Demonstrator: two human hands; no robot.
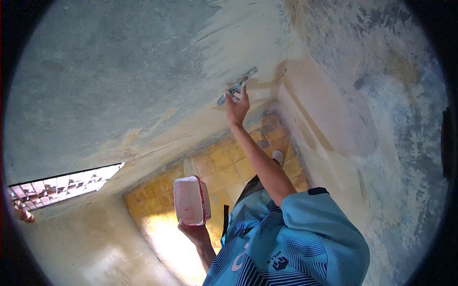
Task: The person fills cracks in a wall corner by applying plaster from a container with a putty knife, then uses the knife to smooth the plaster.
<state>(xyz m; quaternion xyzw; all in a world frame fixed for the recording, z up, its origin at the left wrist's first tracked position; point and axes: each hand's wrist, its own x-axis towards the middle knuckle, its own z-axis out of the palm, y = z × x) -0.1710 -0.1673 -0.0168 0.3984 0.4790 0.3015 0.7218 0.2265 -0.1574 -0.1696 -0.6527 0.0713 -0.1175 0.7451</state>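
My right hand (237, 107) reaches up to the wall with its fingers closed around a trowel (249, 75). The trowel's narrow blade lies close against the plaster, near the room's corner; part of its handle is hidden by the fingers. Lower down, my left hand (194, 232) grips the near end of a rectangular plastic tub (191, 202). White residue coats the tub's inside, and its rim and outer side have red edges. Pale, streaky filler (243, 40) covers the wall surface above the trowel.
A patchy grey-white wall (372, 95) rises on the right, meeting the worked wall at a corner. Yellowish floor tiles (224, 167) lie below, with a bright sunlit patch (171, 243). At the left is a barred window opening (67, 186). A foot (277, 155) stands on the tiles.
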